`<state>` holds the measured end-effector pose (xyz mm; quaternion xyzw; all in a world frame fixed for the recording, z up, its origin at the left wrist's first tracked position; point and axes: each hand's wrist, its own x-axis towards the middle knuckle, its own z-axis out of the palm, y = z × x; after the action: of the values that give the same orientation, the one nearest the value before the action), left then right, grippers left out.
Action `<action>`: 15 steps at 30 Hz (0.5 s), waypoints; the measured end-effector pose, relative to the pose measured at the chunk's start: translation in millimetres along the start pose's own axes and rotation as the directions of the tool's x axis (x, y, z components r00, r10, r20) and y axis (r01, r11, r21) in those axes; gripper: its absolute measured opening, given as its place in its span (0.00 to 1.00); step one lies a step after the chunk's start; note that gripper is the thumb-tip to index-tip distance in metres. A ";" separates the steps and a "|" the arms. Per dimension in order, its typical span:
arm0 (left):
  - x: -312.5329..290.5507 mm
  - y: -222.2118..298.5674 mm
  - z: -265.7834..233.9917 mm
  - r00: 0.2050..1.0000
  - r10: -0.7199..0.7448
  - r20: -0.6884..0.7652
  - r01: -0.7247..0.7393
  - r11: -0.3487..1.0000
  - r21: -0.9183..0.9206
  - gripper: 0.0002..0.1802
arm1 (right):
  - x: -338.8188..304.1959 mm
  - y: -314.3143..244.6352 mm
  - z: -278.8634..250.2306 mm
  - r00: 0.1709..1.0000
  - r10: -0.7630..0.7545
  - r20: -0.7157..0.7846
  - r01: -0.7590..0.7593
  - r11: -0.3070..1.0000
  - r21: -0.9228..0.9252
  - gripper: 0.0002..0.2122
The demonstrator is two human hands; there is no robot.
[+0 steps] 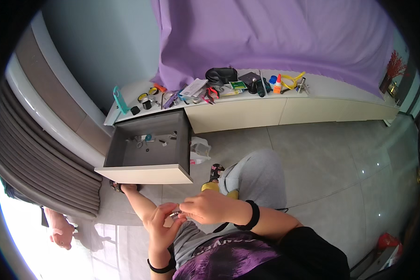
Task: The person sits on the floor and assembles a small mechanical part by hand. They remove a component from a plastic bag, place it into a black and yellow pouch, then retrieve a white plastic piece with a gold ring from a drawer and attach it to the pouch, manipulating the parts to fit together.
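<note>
My left hand [161,225] and my right hand [204,208] meet above my lap. Between their fingertips is a small shiny metal piece [175,214], mostly covered, so its exact kind cannot be made out. The left thumb and fingers pinch it from one side; the right fingers are closed at its other side. Beyond the hands stands a pulled-out drawer [144,175] with a grey inside and cream front. Several small parts lie in it, among them a blue-green round piece [148,137] and a grey ring [139,144].
On the long low cabinet [238,114] lie pliers [211,95], tape rolls [143,97], a black pouch [221,75], an orange-and-white bottle [277,85] and a yellow hose [291,82]. A plastic bag [200,148] sits beside the drawer. Another person's hand [60,231] shows at far left.
</note>
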<state>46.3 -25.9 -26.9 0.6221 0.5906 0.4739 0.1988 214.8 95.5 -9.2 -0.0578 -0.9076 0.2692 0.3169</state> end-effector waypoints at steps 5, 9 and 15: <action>13.2 29.5 -2.0 0.979 0.083 -0.185 -0.040 0.973 0.229 0.19 | 10.7 -2.7 1.1 0.995 0.037 -0.095 -0.038 0.999 -0.007 0.08; 42.0 52.9 -25.7 0.973 0.226 -0.044 -0.194 0.907 0.373 0.19 | 15.8 -3.1 -5.2 0.968 0.038 -0.249 -0.038 0.999 0.001 0.06; 74.5 69.3 -34.6 0.946 0.314 0.085 -0.325 0.898 0.296 0.17 | 25.6 -9.5 -34.9 0.952 0.047 -0.303 -0.047 0.999 0.006 0.07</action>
<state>44.7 16.6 71.7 0.7419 0.5432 0.3918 0.0301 216.4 110.2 32.6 -0.1203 -0.8468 0.2640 0.4458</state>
